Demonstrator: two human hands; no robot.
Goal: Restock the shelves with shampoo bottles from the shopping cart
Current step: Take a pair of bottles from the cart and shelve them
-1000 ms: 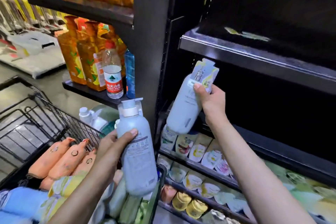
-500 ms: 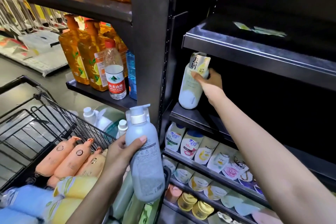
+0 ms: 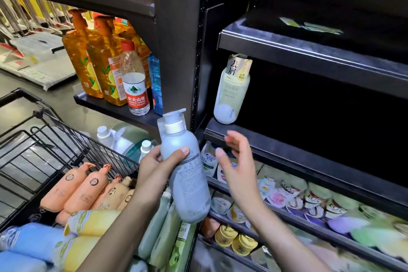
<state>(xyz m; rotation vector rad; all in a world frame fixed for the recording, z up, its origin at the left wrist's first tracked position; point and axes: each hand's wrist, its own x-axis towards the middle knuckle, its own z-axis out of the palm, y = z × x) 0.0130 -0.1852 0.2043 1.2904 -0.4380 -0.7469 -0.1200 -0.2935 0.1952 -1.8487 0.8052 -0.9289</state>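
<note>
Fingers of left hand (image 3: 157, 164) curled round upper body of grey pump bottle (image 3: 187, 174), thumb pressed across its front below the white collar. Bottle held nearly upright, tilted slightly with base toward the camera, above the near right corner of the shopping cart (image 3: 50, 139) and in front of the shelf post. Grip firm, wrapping the bottle from the left side.

Right hand (image 3: 236, 161) just beside the bottle on its right, not touching it, fingers spread and relaxed, palm turned toward the label, holding nothing. Slightly blurred.

Up and behind, pale cream bottle (image 3: 231, 95) with a yellow-and-white neck tag standing upright at the left end of the dark middle shelf (image 3: 309, 157), close to the post, apart from both hands. Rest of that shelf in deep shadow. Upper shelf (image 3: 309, 51) above it, dark, with a pale sticker on top.

Below, two lower shelves packed with small sachets (image 3: 291, 196) and round yellow tubs (image 3: 234, 240).

In the cart: peach-coloured bottles (image 3: 79, 187) lying side by side, yellow bottles (image 3: 88, 227), blue ones (image 3: 28, 245) at the near edge, green ones (image 3: 163, 232) under the held bottle.

On the left-hand shelving: orange pump bottles (image 3: 92, 62), a clear water bottle (image 3: 134, 86) with red cap and label, a blue bottle (image 3: 155, 86) behind it.
</note>
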